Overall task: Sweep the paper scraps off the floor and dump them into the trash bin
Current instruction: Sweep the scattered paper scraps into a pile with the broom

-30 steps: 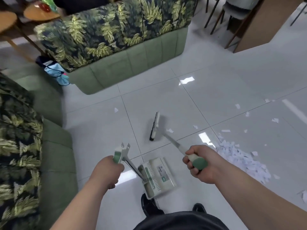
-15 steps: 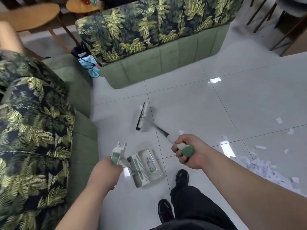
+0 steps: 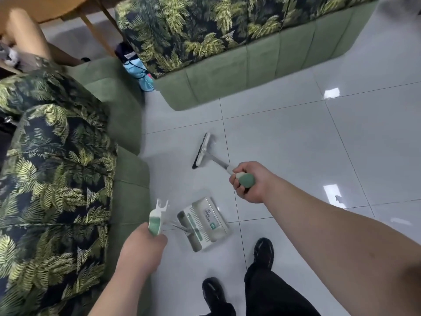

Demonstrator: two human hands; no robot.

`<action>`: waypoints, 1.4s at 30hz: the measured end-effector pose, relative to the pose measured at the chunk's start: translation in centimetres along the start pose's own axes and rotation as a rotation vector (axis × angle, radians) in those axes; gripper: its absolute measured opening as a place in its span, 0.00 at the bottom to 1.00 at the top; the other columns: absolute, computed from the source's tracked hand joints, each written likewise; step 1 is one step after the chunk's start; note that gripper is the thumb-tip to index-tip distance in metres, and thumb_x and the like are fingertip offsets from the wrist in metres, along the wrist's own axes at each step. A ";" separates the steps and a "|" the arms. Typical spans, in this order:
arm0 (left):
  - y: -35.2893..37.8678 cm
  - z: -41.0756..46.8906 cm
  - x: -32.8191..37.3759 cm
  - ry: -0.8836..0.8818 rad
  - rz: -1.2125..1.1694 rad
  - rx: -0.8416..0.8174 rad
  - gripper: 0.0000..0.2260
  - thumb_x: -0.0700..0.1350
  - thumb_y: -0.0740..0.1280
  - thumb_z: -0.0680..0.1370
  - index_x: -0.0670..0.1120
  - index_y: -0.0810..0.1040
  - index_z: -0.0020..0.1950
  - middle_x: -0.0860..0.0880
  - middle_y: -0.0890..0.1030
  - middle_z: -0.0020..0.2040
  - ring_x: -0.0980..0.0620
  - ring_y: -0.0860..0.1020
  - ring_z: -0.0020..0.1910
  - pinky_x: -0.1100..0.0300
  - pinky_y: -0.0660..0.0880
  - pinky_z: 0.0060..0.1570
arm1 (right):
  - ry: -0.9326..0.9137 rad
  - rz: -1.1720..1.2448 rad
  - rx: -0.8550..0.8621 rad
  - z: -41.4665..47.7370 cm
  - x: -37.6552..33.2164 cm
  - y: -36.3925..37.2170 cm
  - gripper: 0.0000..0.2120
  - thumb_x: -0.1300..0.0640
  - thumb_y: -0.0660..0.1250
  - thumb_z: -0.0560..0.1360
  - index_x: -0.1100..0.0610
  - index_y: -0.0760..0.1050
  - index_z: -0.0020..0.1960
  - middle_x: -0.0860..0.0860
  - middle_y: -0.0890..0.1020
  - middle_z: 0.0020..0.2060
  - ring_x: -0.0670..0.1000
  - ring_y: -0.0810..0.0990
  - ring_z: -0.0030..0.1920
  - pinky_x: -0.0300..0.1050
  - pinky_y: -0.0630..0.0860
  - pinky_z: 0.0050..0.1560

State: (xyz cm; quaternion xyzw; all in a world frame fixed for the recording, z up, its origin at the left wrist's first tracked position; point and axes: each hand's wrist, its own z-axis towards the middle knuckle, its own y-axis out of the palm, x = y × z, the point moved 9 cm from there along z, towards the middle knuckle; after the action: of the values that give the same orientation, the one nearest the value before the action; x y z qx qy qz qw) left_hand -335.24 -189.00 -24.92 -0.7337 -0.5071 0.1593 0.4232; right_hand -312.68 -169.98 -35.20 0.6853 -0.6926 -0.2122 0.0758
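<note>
Nearest: my wearer's black shoes (image 3: 263, 252) on the pale tiled floor (image 3: 296, 137), below and between the two hands.

Left hand (image 3: 142, 249): fingers wrapped round the green-topped dustpan handle (image 3: 156, 221). The dustpan (image 3: 205, 224) is just right of that hand, mouth turned toward the right hand. I cannot tell whether it rests on the floor or hangs a hair above it. I see no paper in its tray.

Right hand (image 3: 247, 182): fisted round the green end of the broom (image 3: 201, 151). The shaft runs up and left from the fist to the head, which lies beyond the dustpan. Bristles are at the tiles; contact is not certain.

Paper scraps: no pile in view. One small speck (image 3: 337, 198) right of the right hand, on a light reflection, may be a scrap. Trash bin: not in view.

Surroundings: near sofa (image 3: 57, 179) just left of the left hand. The far sofa (image 3: 227, 71) is beyond the broom head, with a blue bag (image 3: 139, 75) in the gap between them.

Judgement: the step is rounding up strays on this side.
- Lay the bristles flat and draw short, low strokes back toward the pan.
- Press the pan lip flush so paper cannot slide under.
- Paper is light, so fast flicks would scatter it, possibly under the sofa bases.
- Most of the scraps likely lie off to the right; I would look there next.
</note>
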 end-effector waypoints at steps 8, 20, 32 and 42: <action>-0.9 0.7 2.4 0.172 0.070 -0.084 0.03 0.39 0.60 0.74 0.41 0.73 0.43 0.45 0.77 0.31 0.47 0.72 0.25 0.64 0.65 0.24 | -0.028 0.158 0.129 -4.4 5.2 -4.0 0.11 0.61 0.64 0.73 0.56 0.73 0.55 0.52 0.77 0.32 0.48 0.73 0.23 0.35 0.66 0.20; 0.0 -2.6 1.9 0.507 0.145 -0.212 0.03 0.39 0.62 0.73 0.42 0.75 0.44 0.44 0.79 0.33 0.45 0.75 0.24 0.61 0.71 0.27 | -0.144 0.434 0.444 -17.9 24.5 -15.3 0.22 0.62 0.68 0.71 0.58 0.73 0.64 0.53 0.79 0.33 0.48 0.73 0.22 0.36 0.66 0.19; 4.7 -7.6 2.7 0.698 0.204 -0.327 0.04 0.41 0.61 0.76 0.42 0.72 0.43 0.45 0.75 0.33 0.44 0.73 0.28 0.57 0.70 0.33 | -0.317 0.460 0.587 -26.3 33.4 -18.8 0.12 0.63 0.65 0.72 0.59 0.71 0.56 0.55 0.76 0.31 0.49 0.71 0.25 0.34 0.66 0.24; 8.1 -9.5 4.4 0.669 0.209 -0.348 0.02 0.37 0.61 0.73 0.42 0.72 0.43 0.44 0.72 0.33 0.45 0.70 0.28 0.57 0.69 0.31 | -0.375 0.595 0.400 -25.4 31.5 -20.2 0.14 0.63 0.64 0.73 0.59 0.71 0.59 0.54 0.76 0.32 0.48 0.72 0.23 0.34 0.64 0.20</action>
State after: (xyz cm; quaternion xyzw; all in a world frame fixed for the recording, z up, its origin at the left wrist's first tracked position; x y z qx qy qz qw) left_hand -322.09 -190.58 -24.78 -0.8537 -0.2831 -0.1347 0.4159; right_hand -285.65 -205.15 -26.25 0.4055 -0.8901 -0.1633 -0.1288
